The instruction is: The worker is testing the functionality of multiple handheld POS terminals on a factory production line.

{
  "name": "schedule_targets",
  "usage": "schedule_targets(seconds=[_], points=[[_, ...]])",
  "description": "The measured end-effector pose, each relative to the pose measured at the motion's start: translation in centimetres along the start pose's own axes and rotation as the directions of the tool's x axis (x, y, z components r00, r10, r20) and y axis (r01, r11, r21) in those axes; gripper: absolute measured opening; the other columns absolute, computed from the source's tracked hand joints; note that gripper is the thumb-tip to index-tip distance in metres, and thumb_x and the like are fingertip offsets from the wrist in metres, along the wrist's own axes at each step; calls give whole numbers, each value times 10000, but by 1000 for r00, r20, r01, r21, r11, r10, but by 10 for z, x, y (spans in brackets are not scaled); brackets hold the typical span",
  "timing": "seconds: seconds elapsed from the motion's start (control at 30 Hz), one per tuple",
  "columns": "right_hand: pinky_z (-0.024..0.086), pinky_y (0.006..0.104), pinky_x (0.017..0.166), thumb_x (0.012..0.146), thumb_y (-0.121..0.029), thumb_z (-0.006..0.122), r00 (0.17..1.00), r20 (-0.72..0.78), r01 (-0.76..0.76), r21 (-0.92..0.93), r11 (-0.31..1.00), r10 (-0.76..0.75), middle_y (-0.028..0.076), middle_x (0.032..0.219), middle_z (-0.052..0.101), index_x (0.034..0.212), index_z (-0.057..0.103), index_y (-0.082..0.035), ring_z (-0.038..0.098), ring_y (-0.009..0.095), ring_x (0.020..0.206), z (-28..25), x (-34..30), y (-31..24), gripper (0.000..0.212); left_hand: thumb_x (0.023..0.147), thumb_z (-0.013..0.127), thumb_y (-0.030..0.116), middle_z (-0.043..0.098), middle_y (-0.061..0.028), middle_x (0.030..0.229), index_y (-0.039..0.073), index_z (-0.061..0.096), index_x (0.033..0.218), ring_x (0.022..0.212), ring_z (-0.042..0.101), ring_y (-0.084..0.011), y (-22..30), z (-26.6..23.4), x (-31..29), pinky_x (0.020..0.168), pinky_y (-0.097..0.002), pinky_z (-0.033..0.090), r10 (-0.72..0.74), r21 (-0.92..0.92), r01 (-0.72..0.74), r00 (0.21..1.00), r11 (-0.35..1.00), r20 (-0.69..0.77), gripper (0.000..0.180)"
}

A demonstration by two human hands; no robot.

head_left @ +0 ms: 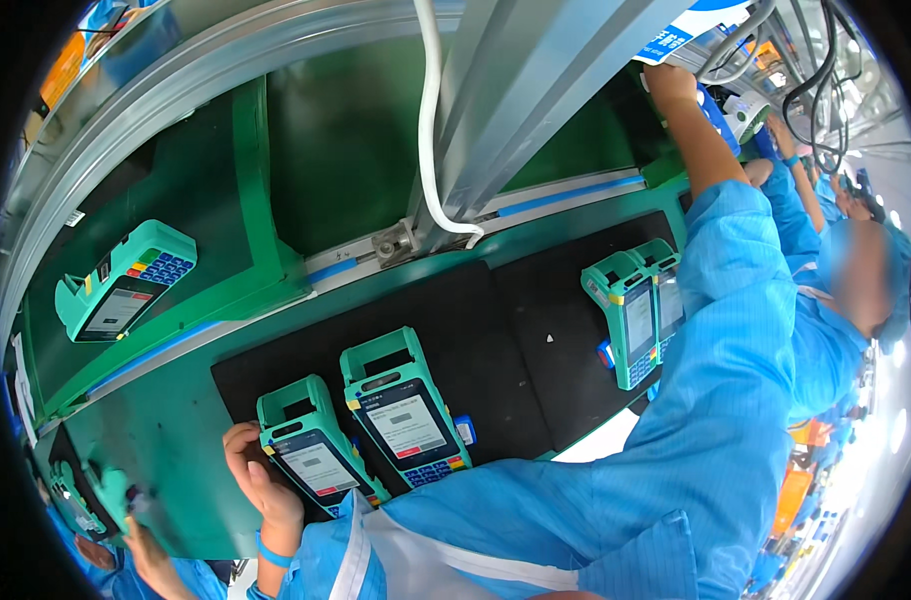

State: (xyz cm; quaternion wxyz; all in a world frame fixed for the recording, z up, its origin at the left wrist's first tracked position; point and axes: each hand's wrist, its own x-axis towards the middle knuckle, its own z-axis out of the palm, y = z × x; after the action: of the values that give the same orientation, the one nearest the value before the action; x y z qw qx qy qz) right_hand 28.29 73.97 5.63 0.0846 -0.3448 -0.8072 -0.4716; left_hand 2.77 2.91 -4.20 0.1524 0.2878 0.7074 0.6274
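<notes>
steadying the green terminal (pixel 314 462) near the left edge of the black mat (pixel 471 315) calls for light side contact, the left hand (pixel 264 482) being loosely curled, unclenched, beside it, while the raised right hand's (pixel 672 86) hold cannot be told

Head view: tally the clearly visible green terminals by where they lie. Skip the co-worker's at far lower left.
Green terminals on the black matting: 4
Green terminal beyond the blue-striped rail: 1
Total: 5
</notes>
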Motion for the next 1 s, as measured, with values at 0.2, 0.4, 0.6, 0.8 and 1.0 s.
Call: schedule_targets(seconds=[0.2, 0.4, 0.6, 0.8, 1.0], points=[[587, 401, 564, 803, -148, 619, 997, 65, 47, -27, 999, -45, 107, 765, 702, 802, 680, -101, 714, 287, 681, -9, 2, 0, 77, 966, 448, 444, 455, -139, 1183, -5, 483, 1108, 1093, 477, -213, -5, 0, -1, 993, -337, 349, 1, -57, -1, 1000, 998, -7, 473], [538, 461, 846, 799, -132, 603, 925, 366, -122, 46, 991, 97, 150, 1030, 694, 900, 724, -83, 668, 332, 995, -20, 6, -3, 166, 973, 436, 469, 450, -146, 1172, -10, 480, 1125, 1097, 477, -224, -5, 0, -1, 1010, -357, 351, 3, -35, -3, 1000, 999, -1, 504], [563, 459, 716, 847, -169, 568, 978, 201, 21, 153, 988, -52, 123, 973, 694, 911, 675, -106, 691, 334, 878, -21, -7, 11, 140, 973, 438, 471, 447, -144, 1189, -4, 479, 1147, 1138, 463, -229, -2, 1, -1, 1036, -368, 338, -11, -28, 11, 1000, 1000, -2, 508], [546, 428, 627, 879, -177, 538, 963, 219, 131, 125, 983, -156, 86, 886, 672, 1017, 588, -139, 682, 305, 783, -38, -35, 22, 152, 975, 418, 441, 383, -42, 934, -2, 490, 1115, 818, 375, -131, -7, 0, -3, 758, -265, 332, 22, 22, -22, 1000, 1000, -10, 470], [515, 414, 588, 824, -133, 589, 976, -67, 216, 317, 924, -205, 64, 839, 644, 1080, 562, -152, 660, 276, 774, -128, -77, 7, 258, 989, 439, 373, 374, -26, 882, 11, 484, 1174, 742, 381, -112, -9, 2, 1, 672, -246, 339, 113, -118, -116, 993, 986, -37, 409]])
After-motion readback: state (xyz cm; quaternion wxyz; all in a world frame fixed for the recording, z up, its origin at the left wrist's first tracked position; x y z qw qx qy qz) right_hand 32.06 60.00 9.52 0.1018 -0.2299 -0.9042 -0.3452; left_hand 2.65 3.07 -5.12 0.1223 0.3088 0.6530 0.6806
